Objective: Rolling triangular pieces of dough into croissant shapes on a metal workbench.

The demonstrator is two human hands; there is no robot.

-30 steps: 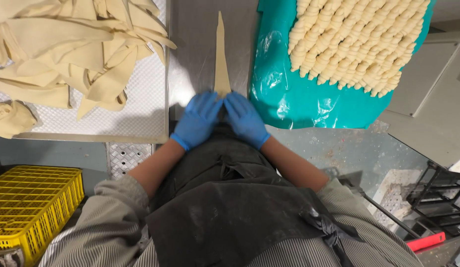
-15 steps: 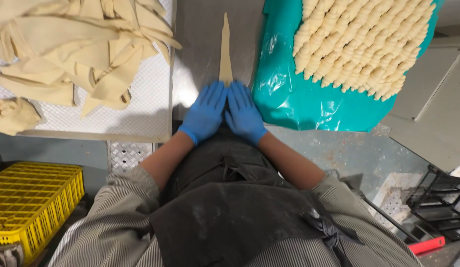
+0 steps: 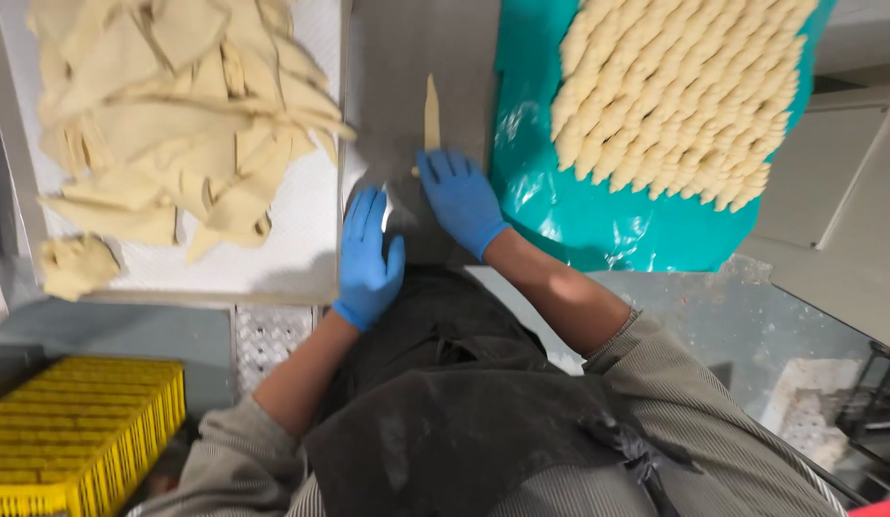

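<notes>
A thin strip of dough point(image 3: 432, 107) lies flat on the gray table point(image 3: 397, 57). Take that strip as the middle of everything.

The right hand point(image 3: 461, 198) in a blue glove lies flat on the near end of the strip, with the fingers spread. It presses down and does not pinch anything. The left hand point(image 3: 367, 257) is just left of the strip and nearer to the person. It is open and flat too, with nothing in it. It does not touch the strip.

Far left of the strip sits a pile of flat dough pieces point(image 3: 167, 134) on a white tray point(image 3: 292, 258). Right of the strip is a green sheet point(image 3: 598, 220) covered with many rolled dough twists point(image 3: 675, 96).

What could go wrong? Only one hand is on the strip, so I think it could roll crooked or slide sideways. The strip is long and thin, so a hard push could squash or tear it. The far tip is very pointy and could snap off. If the dough sticks to the glove or the table, it might stretch out of shape. The green sheet is near, so the right arm could bump the twists on it.
</notes>
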